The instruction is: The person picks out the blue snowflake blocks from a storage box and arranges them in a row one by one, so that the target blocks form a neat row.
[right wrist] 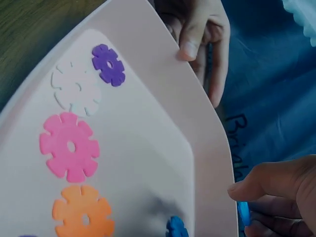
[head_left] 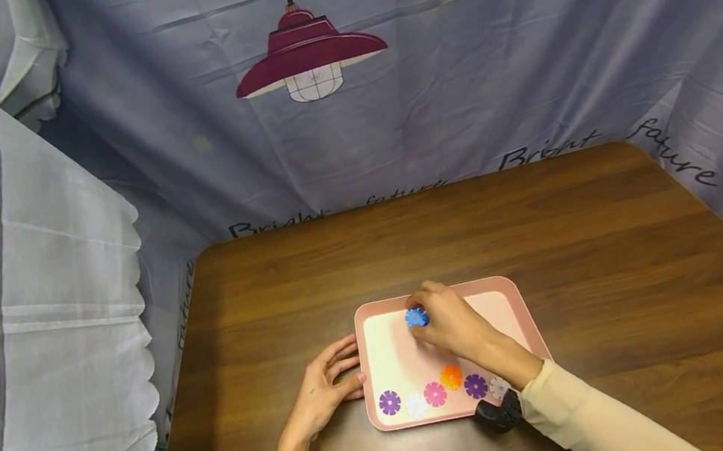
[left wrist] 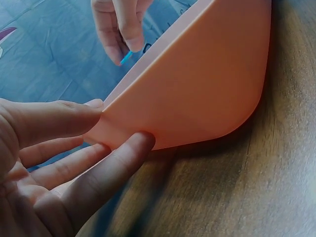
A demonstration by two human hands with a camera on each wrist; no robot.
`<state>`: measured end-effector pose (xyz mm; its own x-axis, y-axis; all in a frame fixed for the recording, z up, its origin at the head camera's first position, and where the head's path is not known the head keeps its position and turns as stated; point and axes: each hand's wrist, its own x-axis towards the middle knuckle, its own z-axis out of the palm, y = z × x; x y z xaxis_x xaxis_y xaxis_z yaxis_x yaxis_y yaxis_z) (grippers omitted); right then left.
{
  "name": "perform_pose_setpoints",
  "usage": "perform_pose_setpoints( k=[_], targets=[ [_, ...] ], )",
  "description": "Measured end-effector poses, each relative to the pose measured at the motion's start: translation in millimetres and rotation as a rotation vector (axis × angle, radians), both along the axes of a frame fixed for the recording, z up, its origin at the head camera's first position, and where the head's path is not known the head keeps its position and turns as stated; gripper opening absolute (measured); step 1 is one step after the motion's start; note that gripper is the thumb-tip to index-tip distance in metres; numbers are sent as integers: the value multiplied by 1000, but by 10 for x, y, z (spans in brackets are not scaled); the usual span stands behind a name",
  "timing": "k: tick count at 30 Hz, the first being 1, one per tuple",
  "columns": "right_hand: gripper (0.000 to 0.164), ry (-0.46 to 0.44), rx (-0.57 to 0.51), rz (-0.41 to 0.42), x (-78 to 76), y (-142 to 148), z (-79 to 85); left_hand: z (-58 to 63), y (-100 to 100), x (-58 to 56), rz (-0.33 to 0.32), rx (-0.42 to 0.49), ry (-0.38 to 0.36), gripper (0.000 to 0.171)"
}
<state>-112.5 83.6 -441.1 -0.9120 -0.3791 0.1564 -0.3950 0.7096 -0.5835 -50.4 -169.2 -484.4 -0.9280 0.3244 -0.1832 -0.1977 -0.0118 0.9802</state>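
**Blue flower-shaped plastic-looking disc (right wrist: 243,213) held over a pale pink, round-cornered rectangular tray (left wrist: 197,89)**

The blue disc is pinched between the thumb and fingers of the right hand (head_left: 448,324), above the tray's far part. A second blue notched disc (right wrist: 176,228) lies in the tray beneath that hand.

Along the tray's near side runs an uneven row of flower-shaped discs: from the left, a purple disc (head_left: 390,402), a white disc (head_left: 416,404), a pink disc (head_left: 435,395), an orange disc (head_left: 451,377), another purple disc (head_left: 476,386) and a whitish disc (head_left: 498,387), partly hidden by a black wrist device (head_left: 498,414).

The left hand (head_left: 319,392) grasps nothing firmly: its thumb rests on the tray's left rim, its loosely spread fingers against the outer wall.

The tray stands on a brown wood-grain table (head_left: 623,261). Behind hangs blue-grey fabric (head_left: 502,50), printed with lettering and dark red lamps.
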Motion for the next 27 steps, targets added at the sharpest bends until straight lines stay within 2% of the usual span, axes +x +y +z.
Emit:
perform_pose_setpoints(
  k=[5,12,27],
  targets=[
    [30,6,-6,-11,17,64,18,-3,-4,19,-9,1,-4,63],
    [32,-37,-18,-53,23,205,28,3,6,11,-12,-4,-12,63],
    [30,-13,-40,-108,22,457,50,11,27,15,2,10,-26,64]
  ],
)
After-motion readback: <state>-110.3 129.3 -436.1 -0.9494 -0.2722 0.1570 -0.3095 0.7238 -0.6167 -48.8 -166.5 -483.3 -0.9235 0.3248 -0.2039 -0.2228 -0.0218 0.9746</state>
